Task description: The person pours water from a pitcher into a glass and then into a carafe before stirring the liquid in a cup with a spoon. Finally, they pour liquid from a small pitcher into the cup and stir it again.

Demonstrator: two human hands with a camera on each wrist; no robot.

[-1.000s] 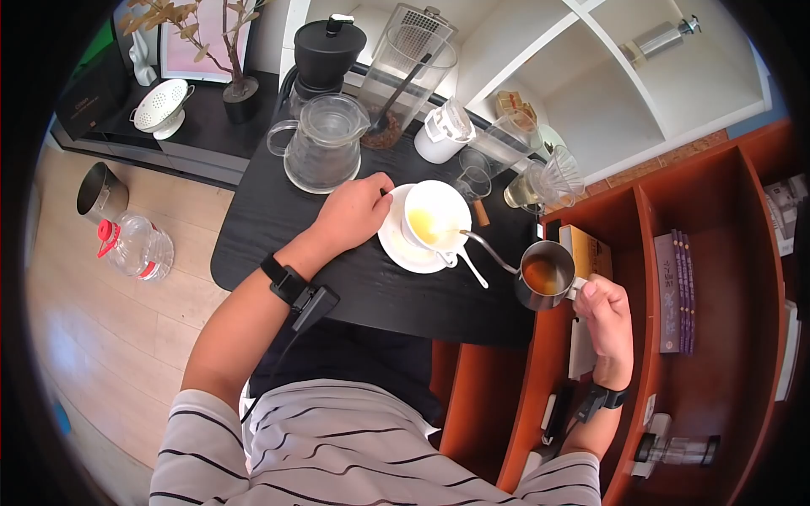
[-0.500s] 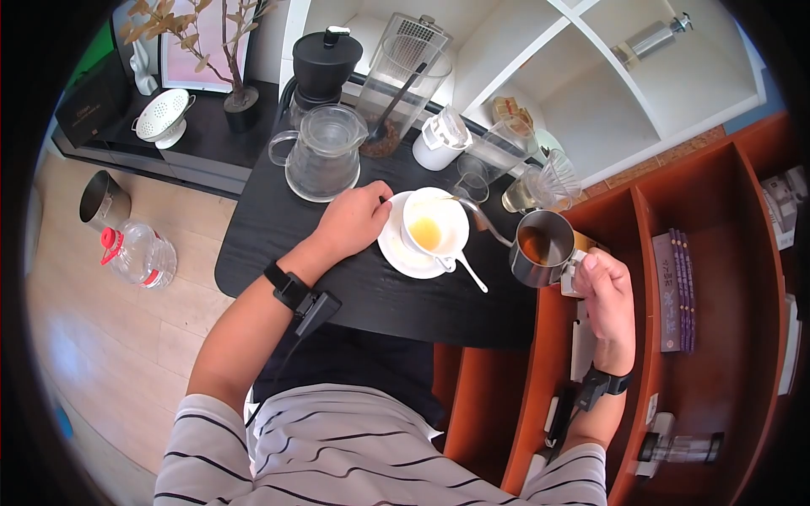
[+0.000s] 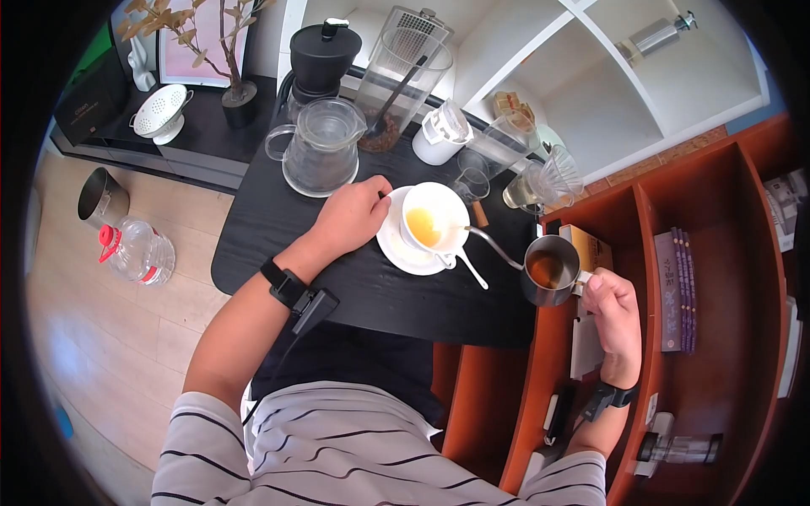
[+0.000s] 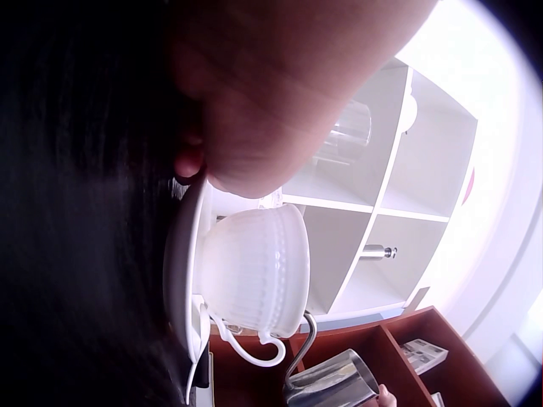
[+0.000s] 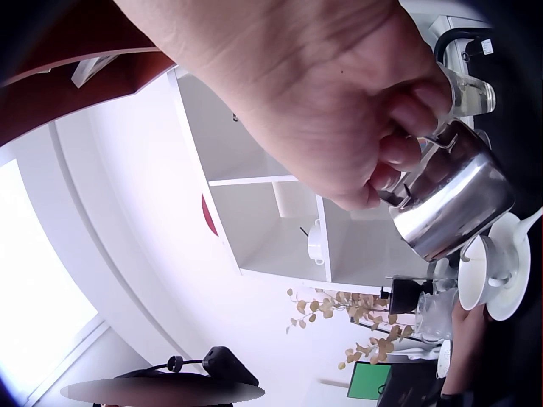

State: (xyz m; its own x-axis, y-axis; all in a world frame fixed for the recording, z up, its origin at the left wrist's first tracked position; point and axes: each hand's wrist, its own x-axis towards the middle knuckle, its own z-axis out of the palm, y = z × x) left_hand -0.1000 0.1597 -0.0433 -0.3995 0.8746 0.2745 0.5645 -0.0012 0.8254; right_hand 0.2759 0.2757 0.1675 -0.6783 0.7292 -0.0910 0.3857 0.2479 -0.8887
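Observation:
A white cup (image 3: pixel 439 199) stands on a white saucer (image 3: pixel 390 246), with a yellow-amber liquid (image 3: pixel 423 231) in its bottom. A white spoon (image 3: pixel 474 270) lies on the saucer, its handle jutting over the near edge. My left hand (image 3: pixel 350 218) pinches the saucer's left rim; the left wrist view has its fingertips right at that rim. By its handle, my right hand (image 3: pixel 614 314) grips a steel gooseneck pot (image 3: pixel 547 293) holding brown liquid. The thin spout (image 3: pixel 496 246) reaches left to the cup, its tip at the cup's right rim.
A glass server (image 3: pixel 322 156), a black grinder (image 3: pixel 325 59), a tall clear container (image 3: pixel 405 80), a drip-bag mug (image 3: pixel 440 142) and a glass dripper (image 3: pixel 561 177) line the black table's back. A red-brown shelf (image 3: pixel 717 219) borders the right. A water jug (image 3: pixel 142 251) stands on the floor.
The pot and its spout tip swung away from the body half a second ago, and now have come back nearer and slightly right. My left hand keeps its place on the saucer.

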